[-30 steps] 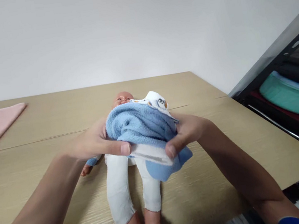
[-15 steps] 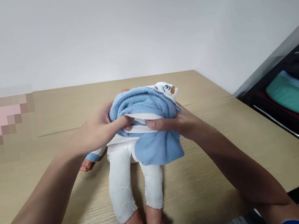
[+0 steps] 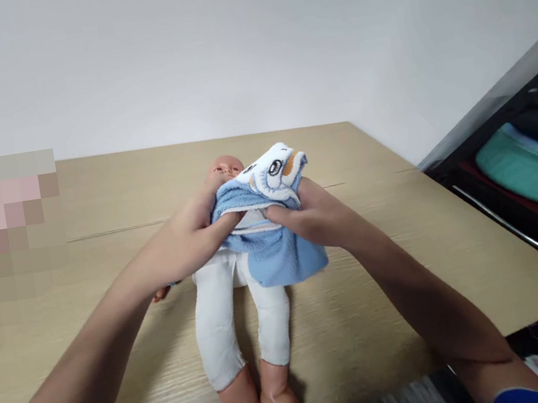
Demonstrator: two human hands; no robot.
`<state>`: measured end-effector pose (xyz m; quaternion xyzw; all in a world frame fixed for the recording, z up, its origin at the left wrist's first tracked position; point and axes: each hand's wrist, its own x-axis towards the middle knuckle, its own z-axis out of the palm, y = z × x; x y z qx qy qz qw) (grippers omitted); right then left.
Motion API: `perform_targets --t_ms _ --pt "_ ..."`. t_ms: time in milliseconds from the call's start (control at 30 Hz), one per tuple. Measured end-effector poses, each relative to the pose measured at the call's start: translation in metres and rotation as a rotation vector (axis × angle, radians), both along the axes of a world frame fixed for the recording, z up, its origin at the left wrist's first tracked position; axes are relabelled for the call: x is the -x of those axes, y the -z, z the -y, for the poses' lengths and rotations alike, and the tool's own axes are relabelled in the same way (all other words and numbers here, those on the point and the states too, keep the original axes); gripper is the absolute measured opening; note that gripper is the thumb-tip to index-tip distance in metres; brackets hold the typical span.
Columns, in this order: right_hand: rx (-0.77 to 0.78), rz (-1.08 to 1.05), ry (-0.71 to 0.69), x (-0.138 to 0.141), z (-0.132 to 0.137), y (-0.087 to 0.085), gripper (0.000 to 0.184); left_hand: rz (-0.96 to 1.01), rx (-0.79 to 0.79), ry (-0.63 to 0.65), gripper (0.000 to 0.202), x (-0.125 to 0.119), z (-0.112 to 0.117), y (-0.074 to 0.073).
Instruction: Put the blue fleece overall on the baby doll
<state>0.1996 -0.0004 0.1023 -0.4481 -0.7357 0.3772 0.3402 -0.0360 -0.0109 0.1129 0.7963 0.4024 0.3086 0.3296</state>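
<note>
A baby doll (image 3: 219, 323) lies on its back on the table, feet towards me, its legs in white cloth. Above its torso I hold a blue fleece baby garment (image 3: 290, 255) bunched up, with a white embroidered animal face on it. My left hand (image 3: 197, 229) grips one side of the white-edged opening, thumb inside. My right hand (image 3: 319, 214) pinches the other side in the same way. The doll's eyes and forehead show behind the cloth; its lower face and chest are hidden. One small doll hand (image 3: 160, 294) shows beneath my left forearm.
The wooden table (image 3: 409, 261) stands against a pale wall. To the right, a black rack (image 3: 522, 238) holds a folded green item (image 3: 532, 172). Dark objects lie below the table's near right edge. A pinkish area at far left is pixelated.
Both hands have tipped and lowered the garment slightly, so the animal face now turns towards me. The doll's upper face has come into view, and its blue-cuffed arm is more covered.
</note>
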Motion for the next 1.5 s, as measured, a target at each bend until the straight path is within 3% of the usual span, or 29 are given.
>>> perform_targets --t_ms 133,267,333,500,567,667,833,1000,1133,1367,1500 --pt "-0.234 0.144 0.219 0.005 0.008 0.003 0.016 0.007 0.026 -0.146 0.032 -0.001 0.019 0.001" --pt "-0.300 0.305 0.183 0.006 0.040 -0.005 0.018 0.004 0.077 -0.223 0.049 0.010 0.056 0.008" --pt "-0.175 0.345 0.037 0.004 0.060 -0.015 0.017 -0.033 0.155 -0.249 0.055 0.018 0.084 0.013" --pt "0.432 0.375 -0.374 0.004 0.100 -0.028 0.017 -0.076 0.290 -0.226 0.064 0.033 0.165 0.029" --pt "0.496 0.383 -0.441 0.008 0.110 -0.021 0.020 -0.068 0.306 -0.208 0.068 0.036 0.188 0.039" --pt "0.373 0.435 -0.441 0.018 0.123 -0.003 0.020 -0.061 0.349 -0.227 0.068 0.039 0.209 0.058" --pt "0.113 0.640 -0.368 0.035 0.143 0.025 0.027 -0.101 0.452 -0.288 0.079 0.045 0.222 0.099" --pt "0.026 0.834 -0.338 0.043 0.158 0.043 0.034 -0.134 0.436 -0.325 0.060 0.045 0.222 0.129" --pt "0.016 0.868 -0.320 0.047 0.171 0.051 0.030 -0.025 0.347 -0.314 0.062 0.046 0.220 0.139" --pt "0.064 0.750 -0.282 0.044 0.171 0.070 0.036 0.156 0.437 -0.278 0.070 0.052 0.222 0.148" --pt "0.073 0.571 -0.258 0.037 0.163 0.081 0.073 0.245 0.383 -0.320 0.068 0.051 0.218 0.151"
